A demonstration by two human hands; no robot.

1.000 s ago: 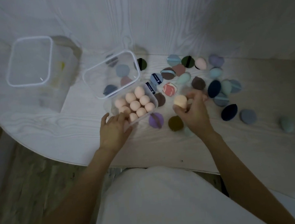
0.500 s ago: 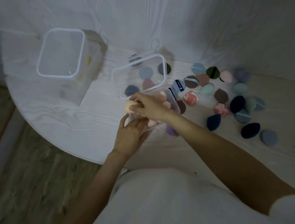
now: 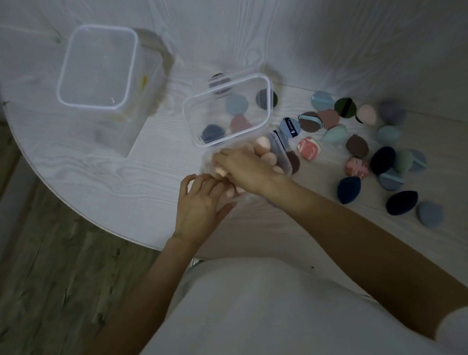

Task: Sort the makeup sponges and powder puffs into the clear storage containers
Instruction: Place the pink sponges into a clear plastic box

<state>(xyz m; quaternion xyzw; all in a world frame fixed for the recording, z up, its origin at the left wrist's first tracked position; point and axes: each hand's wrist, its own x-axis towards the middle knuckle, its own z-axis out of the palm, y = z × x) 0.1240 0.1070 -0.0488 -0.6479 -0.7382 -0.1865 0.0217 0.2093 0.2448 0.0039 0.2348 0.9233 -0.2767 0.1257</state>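
Pressing a peach sponge (image 3: 221, 170) down into the small clear box (image 3: 280, 154), my right hand (image 3: 247, 167) pinches it between fingertips over the box's near-left corner, where other peach sponges (image 3: 262, 144) already sit packed. My left hand (image 3: 199, 203) lies open against the box's near edge, bracing it and gripping nothing. I judge the best way is to seat the sponge in a free gap without squashing its neighbours, keeping the box steady. Behind it stands a box lid (image 3: 228, 111), with some puffs seen through it; further left, a tall empty tub (image 3: 97, 67). Loose puffs and sponges (image 3: 357, 145) lie scattered on the worktop (image 3: 95, 175) to the right, not yet sorted.
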